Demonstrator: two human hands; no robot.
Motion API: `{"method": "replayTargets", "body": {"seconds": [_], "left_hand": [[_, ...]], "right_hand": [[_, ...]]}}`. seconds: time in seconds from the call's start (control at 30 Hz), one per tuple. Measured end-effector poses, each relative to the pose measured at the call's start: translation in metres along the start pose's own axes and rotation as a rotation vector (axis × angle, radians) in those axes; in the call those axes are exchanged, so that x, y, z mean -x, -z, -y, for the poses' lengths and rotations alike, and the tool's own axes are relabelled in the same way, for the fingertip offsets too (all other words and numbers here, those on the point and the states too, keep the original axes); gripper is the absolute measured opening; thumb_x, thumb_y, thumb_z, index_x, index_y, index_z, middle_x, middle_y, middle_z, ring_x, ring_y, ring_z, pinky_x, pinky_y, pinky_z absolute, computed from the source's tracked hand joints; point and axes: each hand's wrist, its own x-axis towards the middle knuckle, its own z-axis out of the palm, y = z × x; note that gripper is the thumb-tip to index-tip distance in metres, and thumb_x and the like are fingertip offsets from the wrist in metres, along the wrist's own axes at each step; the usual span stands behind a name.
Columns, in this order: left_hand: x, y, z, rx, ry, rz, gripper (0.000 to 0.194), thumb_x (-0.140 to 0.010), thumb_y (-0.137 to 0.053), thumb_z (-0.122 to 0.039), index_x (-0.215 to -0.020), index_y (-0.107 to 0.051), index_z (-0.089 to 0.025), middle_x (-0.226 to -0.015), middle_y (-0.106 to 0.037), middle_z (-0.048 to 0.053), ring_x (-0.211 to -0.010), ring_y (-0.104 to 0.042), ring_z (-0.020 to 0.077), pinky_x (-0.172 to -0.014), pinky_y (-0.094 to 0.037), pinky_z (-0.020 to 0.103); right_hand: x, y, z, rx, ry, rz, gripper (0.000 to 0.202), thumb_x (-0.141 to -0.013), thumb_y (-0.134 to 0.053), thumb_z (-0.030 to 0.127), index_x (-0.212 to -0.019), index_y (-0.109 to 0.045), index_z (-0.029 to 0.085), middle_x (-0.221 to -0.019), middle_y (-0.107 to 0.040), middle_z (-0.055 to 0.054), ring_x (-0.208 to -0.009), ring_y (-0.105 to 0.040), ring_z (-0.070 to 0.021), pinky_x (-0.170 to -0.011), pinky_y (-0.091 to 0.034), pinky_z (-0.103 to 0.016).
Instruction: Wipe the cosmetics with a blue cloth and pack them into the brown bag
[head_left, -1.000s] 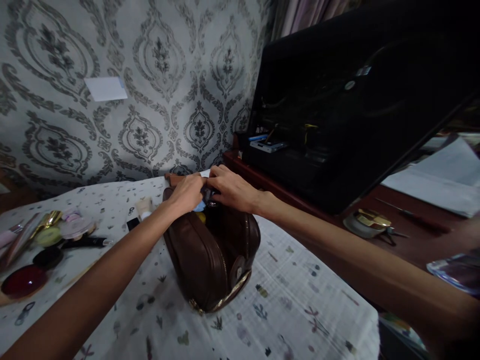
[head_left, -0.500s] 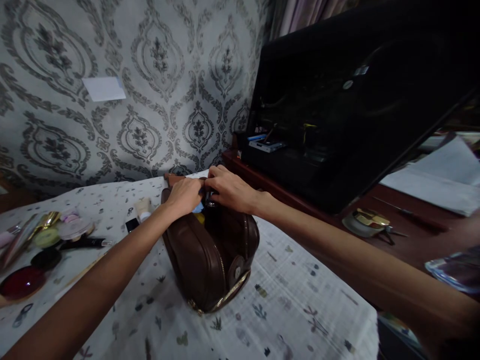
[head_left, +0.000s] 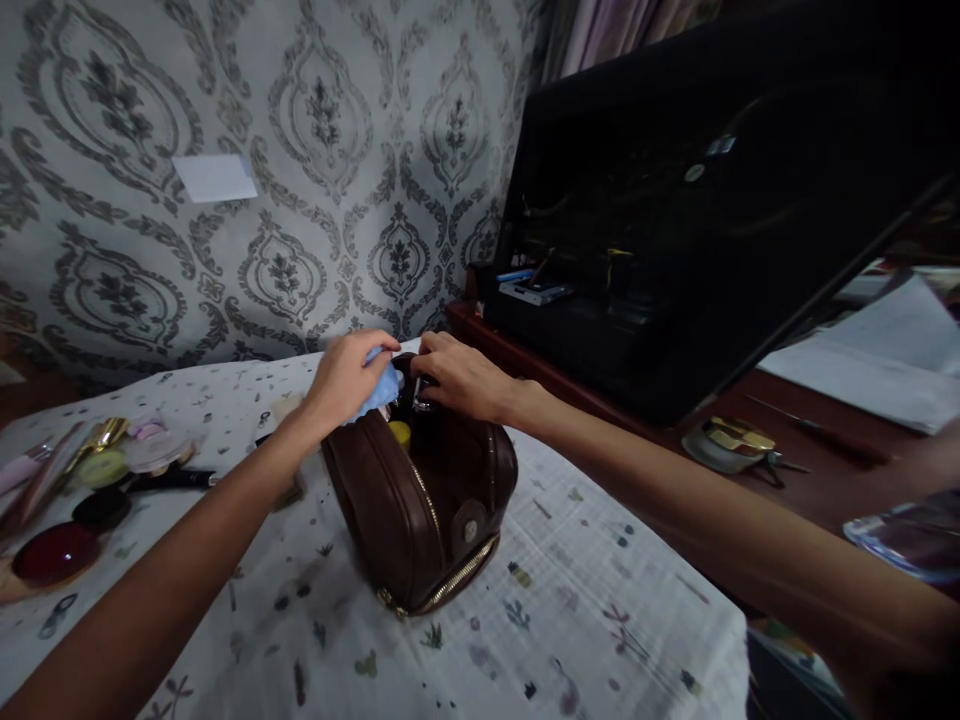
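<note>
So the left grip [head_left: 346, 375] is pinching a bumpy blue item [head_left: 380, 393] between thumb and fingers, right at the far left rim of a brown bag [head_left: 382, 510]. The right grip [head_left: 461, 378] is curling its fingers over the far right side of the bag, next to something small and shiny [head_left: 424, 396], but I'm not able to tell if it's closing on the rim, on that shiny bit or on both. The bag itself is standing mouth-open on the cloth-covered surface [head_left: 600, 600], its gold zip [head_left: 465, 575] hanging undone along the near edge and a round snap [head_left: 470, 531] showing just above. A yellow item [head_left: 400, 434] is peeking out inside, near the left wall. Off to the left a bunch of makeup is lying around: a dark red compact [head_left: 56, 553], a black round case [head_left: 101, 508], a black tube [head_left: 174, 481], a green round pot [head_left: 101, 468] and a clear compact [head_left: 157, 450]. Over on the right a big black screen [head_left: 675, 260] is leaning at an angle, and behind the right forearm a gold-lidded jar [head_left: 727, 445] is sitting near some papers [head_left: 877, 350].
</note>
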Motion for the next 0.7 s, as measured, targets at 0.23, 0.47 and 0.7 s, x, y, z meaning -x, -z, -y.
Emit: {"method": "replayTargets", "body": {"seconds": [0.23,0.47,0.7], "left_hand": [[0.055,0.035,0.008,0.112,0.033,-0.193,0.027,-0.089,-0.051,-0.033,-0.094,-0.072,-0.019,-0.100,-0.075,0.003,-0.097,-0.066,0.0192,-0.089,-0.049,0.027],[0.124,0.047,0.032,0.064,0.163,-0.080,0.028,-0.090,-0.051,-0.042,-0.094,-0.072,-0.024,-0.098,-0.074,0.001,-0.094,-0.068,0.0199,-0.087,-0.049,0.027],[0.179,0.042,0.055,0.093,0.258,-0.025,0.032,-0.087,-0.054,-0.051,-0.091,-0.074,-0.027,-0.095,-0.075,0.002,-0.091,-0.071,0.0222,-0.084,-0.053,0.029]], "right_hand": [[0.000,0.001,0.003,0.047,-0.005,0.038,0.017,-0.091,-0.062,0.017,-0.105,-0.070,0.014,-0.114,-0.059,-0.013,-0.108,-0.054,-0.0245,-0.086,-0.044,-0.031],[0.000,-0.001,0.006,0.107,0.011,0.027,0.016,-0.091,-0.058,0.014,-0.102,-0.069,0.012,-0.119,-0.059,-0.016,-0.112,-0.054,-0.0273,-0.084,-0.046,-0.032],[-0.003,0.001,0.006,0.097,-0.003,-0.006,0.021,-0.093,-0.061,0.027,-0.110,-0.068,0.017,-0.120,-0.058,-0.014,-0.110,-0.056,-0.0263,-0.088,-0.047,-0.034]]}}
